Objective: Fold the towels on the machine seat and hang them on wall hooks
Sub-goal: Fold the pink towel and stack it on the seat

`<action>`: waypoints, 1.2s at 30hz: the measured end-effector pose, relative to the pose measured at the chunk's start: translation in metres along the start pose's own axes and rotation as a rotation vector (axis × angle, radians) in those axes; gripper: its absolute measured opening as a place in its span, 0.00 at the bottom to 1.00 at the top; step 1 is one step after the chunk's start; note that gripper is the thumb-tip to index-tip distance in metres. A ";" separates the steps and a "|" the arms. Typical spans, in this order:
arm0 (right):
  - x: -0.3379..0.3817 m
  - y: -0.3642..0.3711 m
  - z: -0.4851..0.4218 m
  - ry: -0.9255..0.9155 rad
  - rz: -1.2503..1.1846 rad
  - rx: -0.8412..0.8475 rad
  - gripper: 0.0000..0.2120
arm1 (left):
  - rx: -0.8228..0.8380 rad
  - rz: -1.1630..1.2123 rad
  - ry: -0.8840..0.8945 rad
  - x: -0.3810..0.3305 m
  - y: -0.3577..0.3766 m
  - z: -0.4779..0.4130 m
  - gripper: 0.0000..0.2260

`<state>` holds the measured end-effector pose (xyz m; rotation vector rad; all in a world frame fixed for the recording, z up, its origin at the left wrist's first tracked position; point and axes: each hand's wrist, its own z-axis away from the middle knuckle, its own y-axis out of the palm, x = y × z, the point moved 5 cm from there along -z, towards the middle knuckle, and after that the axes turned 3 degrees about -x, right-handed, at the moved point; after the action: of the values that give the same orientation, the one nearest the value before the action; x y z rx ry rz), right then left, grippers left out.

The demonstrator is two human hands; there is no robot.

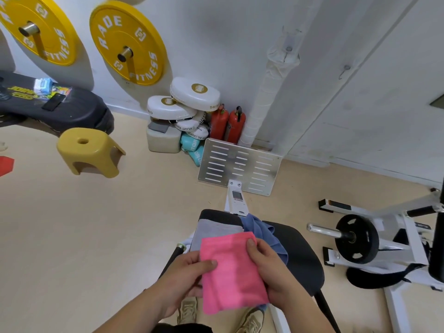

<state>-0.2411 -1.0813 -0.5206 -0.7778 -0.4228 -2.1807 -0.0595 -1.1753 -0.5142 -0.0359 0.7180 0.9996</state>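
Pink towel folded, held in both hands over the seat

- Pink towel (231,272): folded to a small rectangle, held up in front of the machine seat (300,255), its far edge overlapping the view of the grey towel
- Left hand (185,277): pinches the towel's left edge, thumb on top, other fingers hidden under the cloth
- Right hand (271,267): grips the right edge, thumb laid on the top corner, fingers curled round the side
- Grey towel (216,231): flat on the left part of the seat
- Blue towel (259,229): crumpled on the seat just beside the grey one, partly behind the right hand
- Wall hooks (289,48): two on the white wall ahead, nothing hung on them
- Around: slotted metal footplate (240,165) past the seat, yellow stool (89,150) on the floor to the left, two red fire extinguishers (228,123) against the wall
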 end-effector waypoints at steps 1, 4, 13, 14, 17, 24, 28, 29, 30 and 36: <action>-0.002 0.000 -0.008 -0.004 0.081 -0.050 0.17 | -0.039 -0.010 0.002 -0.001 -0.003 -0.006 0.12; 0.004 0.005 -0.024 0.001 0.229 -0.096 0.15 | -0.219 -0.057 0.069 -0.018 -0.014 -0.027 0.20; 0.000 0.015 -0.066 -0.114 0.510 -0.079 0.30 | -0.426 -0.446 0.130 -0.025 -0.044 -0.085 0.21; -0.011 0.016 -0.069 -0.117 0.556 -0.073 0.31 | -0.425 -0.530 0.098 -0.017 -0.048 -0.089 0.21; -0.031 0.011 -0.078 -0.186 0.573 -0.172 0.35 | -0.418 -0.594 0.123 -0.008 -0.052 -0.096 0.23; -0.015 0.008 -0.063 -0.551 0.969 -0.358 0.31 | -0.337 -1.321 0.854 -0.031 -0.014 -0.075 0.24; -0.032 0.016 -0.065 -0.531 1.251 -0.079 0.41 | -0.100 -1.476 0.740 -0.001 -0.009 -0.086 0.31; -0.038 0.012 -0.070 -0.476 1.259 -0.029 0.46 | -0.104 -1.469 0.702 -0.001 -0.010 -0.088 0.33; -0.041 0.010 -0.074 -0.459 1.270 -0.005 0.49 | -0.103 -1.470 0.663 -0.001 -0.010 -0.088 0.34; -0.034 0.013 -0.074 -0.541 1.363 -0.018 0.49 | -0.130 -1.550 0.678 -0.007 -0.003 -0.083 0.34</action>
<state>-0.2424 -1.1094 -0.5983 -1.1789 -0.0454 -0.6993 -0.1037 -1.2108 -0.5759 -0.9349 0.9346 -0.5121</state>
